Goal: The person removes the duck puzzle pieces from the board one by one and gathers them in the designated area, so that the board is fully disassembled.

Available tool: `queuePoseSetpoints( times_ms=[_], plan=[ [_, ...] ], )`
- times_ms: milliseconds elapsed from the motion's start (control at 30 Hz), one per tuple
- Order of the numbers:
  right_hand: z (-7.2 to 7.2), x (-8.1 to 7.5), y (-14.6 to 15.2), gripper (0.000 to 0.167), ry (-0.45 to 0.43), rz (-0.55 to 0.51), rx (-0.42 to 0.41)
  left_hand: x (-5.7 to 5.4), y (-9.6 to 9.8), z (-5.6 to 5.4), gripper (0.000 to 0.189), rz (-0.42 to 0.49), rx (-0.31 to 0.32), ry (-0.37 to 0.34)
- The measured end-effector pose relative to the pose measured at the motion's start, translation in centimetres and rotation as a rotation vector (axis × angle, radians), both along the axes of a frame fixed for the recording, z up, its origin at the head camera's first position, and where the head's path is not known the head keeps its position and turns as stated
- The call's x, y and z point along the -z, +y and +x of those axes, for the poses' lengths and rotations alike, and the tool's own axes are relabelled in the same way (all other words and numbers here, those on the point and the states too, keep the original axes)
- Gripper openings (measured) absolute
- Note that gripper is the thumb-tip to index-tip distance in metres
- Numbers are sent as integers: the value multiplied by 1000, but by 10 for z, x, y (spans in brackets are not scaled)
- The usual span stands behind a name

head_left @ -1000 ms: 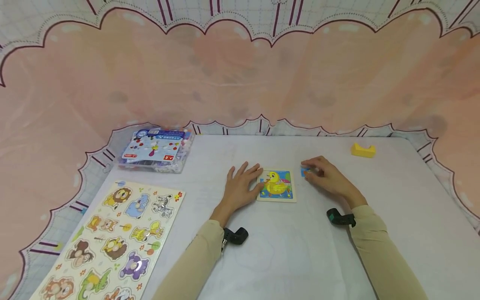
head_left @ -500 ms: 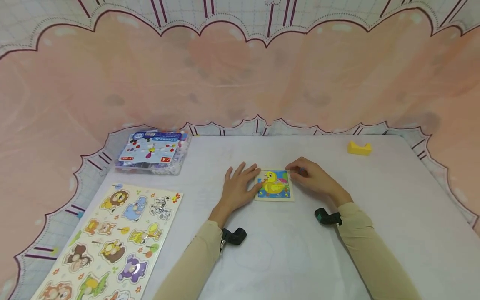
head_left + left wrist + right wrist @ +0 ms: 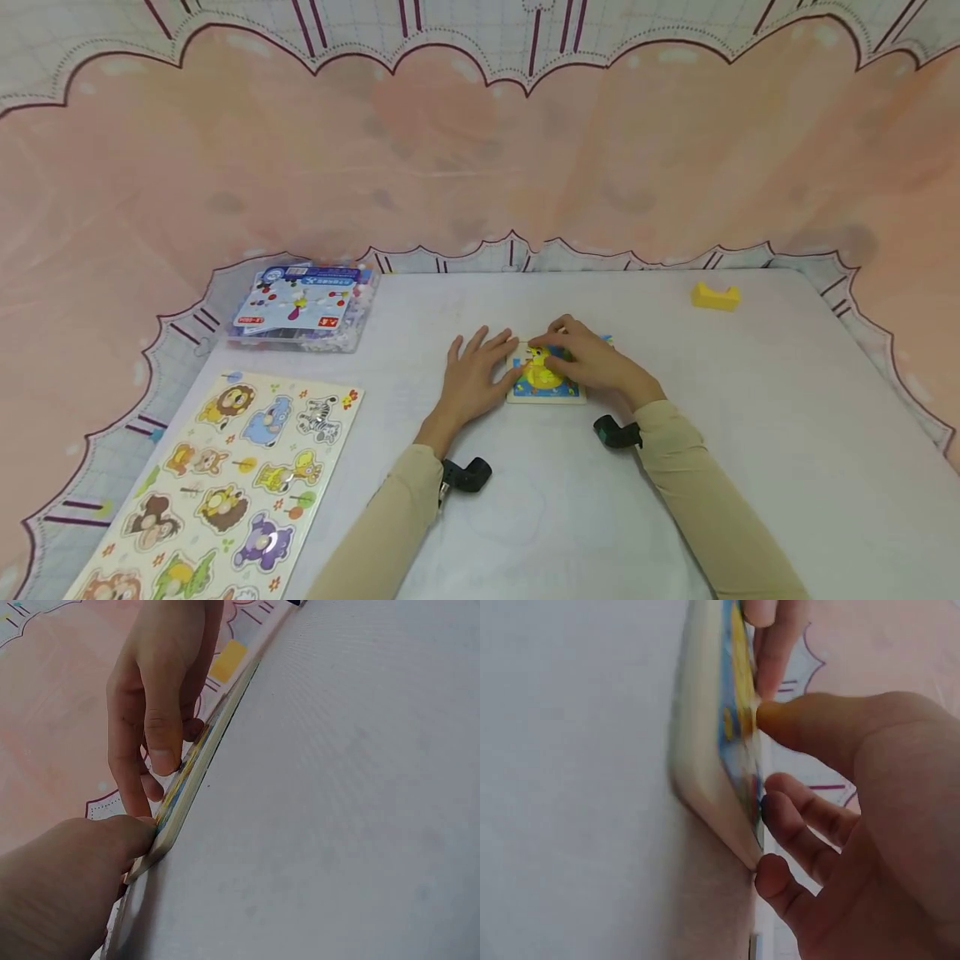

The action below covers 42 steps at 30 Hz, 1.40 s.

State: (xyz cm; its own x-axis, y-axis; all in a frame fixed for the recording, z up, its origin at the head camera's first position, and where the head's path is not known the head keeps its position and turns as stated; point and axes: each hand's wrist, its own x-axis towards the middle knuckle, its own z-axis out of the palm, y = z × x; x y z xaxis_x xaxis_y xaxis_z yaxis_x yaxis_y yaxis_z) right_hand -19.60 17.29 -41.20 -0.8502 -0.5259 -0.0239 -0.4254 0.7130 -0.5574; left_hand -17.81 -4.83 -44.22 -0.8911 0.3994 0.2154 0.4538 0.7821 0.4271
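Left hand (image 3: 476,375): your fingers spread, thumb on duck puzzle (image 3: 542,381).
Right hand (image 3: 592,357): your fingers bend over it; cannot tell if gripping.

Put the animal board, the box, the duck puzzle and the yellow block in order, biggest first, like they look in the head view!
1. Animal board, even cut off by the picture's edge
2. Box
3. Duck puzzle, partly covered
4. Yellow block

duck puzzle (image 3: 536,384): part-hidden by right grip (image 3: 592,354) | animal board (image 3: 253,502): bottom cropped | blue piece (image 3: 608,339): part-hidden
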Motion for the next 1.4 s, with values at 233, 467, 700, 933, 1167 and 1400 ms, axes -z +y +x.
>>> queuePoseSetpoints(
  times_ms=[233, 467, 700, 933, 1167, 1400],
  plan=[
    [3, -2, -12, 37, 72, 77, 5, 0, -4, -2, 49, 2, -13, 17],
    [8, 2, -19, 37, 102, 52, 24, 1, -5, 0, 50, -3, -15, -3],
    [9, 1, -17, 35, 76, -43, 39, -1, -3, -1, 49, 24, -2, 9],
    [7, 0, -15, 43, 36, -79, 42, -1, -2, -1, 50, 21, -7, -4],
    [6, 2, -11, 50, 7, -144, 82, 0, -1, -1, 50, 27, -7, 1],
    [5, 6, -8, 32, 15, -234, 136, 1, 1, -2, 50, 19, -9, 2]
  ],
)
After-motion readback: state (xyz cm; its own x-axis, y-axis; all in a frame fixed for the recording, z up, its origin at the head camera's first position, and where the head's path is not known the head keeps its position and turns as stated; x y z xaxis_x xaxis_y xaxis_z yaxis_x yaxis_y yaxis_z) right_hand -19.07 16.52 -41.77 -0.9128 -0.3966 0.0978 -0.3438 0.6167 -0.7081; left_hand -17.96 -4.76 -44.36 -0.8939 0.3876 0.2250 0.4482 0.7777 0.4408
